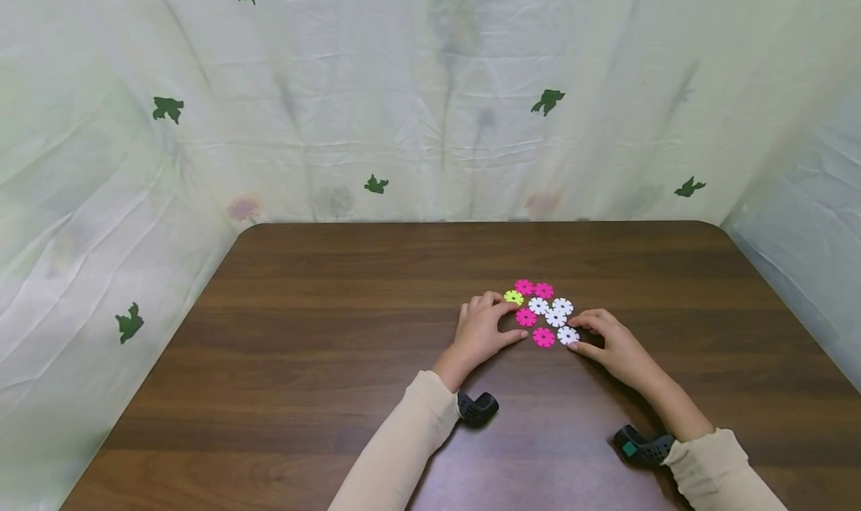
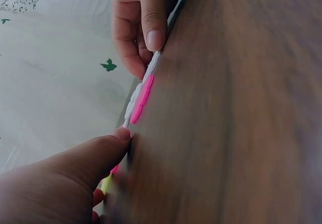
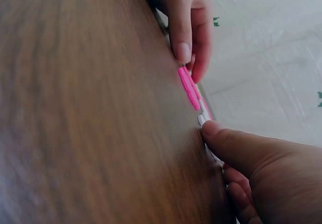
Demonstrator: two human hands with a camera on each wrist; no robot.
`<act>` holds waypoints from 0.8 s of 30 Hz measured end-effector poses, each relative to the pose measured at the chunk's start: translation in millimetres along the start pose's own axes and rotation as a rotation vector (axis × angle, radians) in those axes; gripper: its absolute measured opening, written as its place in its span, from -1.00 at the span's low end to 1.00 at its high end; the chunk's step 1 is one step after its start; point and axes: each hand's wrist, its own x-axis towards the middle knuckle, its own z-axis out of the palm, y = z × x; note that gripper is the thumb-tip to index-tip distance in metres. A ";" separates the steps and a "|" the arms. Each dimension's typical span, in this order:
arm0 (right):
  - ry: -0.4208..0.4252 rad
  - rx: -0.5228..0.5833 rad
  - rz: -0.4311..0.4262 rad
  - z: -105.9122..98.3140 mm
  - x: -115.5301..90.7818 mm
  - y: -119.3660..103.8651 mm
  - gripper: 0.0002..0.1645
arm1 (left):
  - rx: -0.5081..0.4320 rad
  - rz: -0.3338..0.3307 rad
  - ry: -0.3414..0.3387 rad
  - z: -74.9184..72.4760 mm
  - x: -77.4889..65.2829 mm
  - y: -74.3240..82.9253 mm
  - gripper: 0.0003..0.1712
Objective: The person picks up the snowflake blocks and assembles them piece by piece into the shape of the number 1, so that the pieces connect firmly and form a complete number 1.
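Discs [image 1: 542,313], pink, white and one yellow, are lying in a flat cluster mid-desk [image 1: 336,332], between both hands. The left hand [image 1: 479,330] is resting beside the pink ones, thumb tip touching the cluster's edge, fingers loosely curled. The right hand [image 1: 613,341] is pinching the nearest white disc [image 1: 568,335]. Lifting it cleanly probably means keeping the neighbours pressed flat.

No readable text, label, brand, number or sign shows in any view.
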 end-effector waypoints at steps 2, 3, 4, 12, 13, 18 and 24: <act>0.001 -0.001 -0.004 0.3 0.0 -0.2 -0.67 | -0.004 0.001 0.005 0.9 1.6 2.1 -0.46; 0.002 0.000 -0.006 0.7 0.2 -0.2 -0.67 | -0.004 0.000 0.008 1.6 2.6 3.0 -0.46; 0.002 0.000 -0.009 0.7 0.3 -0.4 -0.67 | -0.003 -0.003 0.010 2.2 3.4 3.8 -0.47; 0.003 0.002 -0.011 -0.8 0.9 -0.9 -0.68 | 0.014 -0.024 0.047 5.9 7.4 8.5 -0.53; 0.004 0.003 -0.011 -0.8 0.9 -0.8 -0.69 | 0.015 -0.026 0.052 6.1 7.5 9.4 -0.55; 0.004 0.004 -0.002 0.1 1.4 -1.5 -0.73 | 0.016 -0.046 0.061 6.1 7.8 13.2 -0.58; 0.006 0.016 0.035 -0.4 1.8 -3.9 -0.69 | 0.024 -0.032 0.030 2.1 8.9 14.1 -0.60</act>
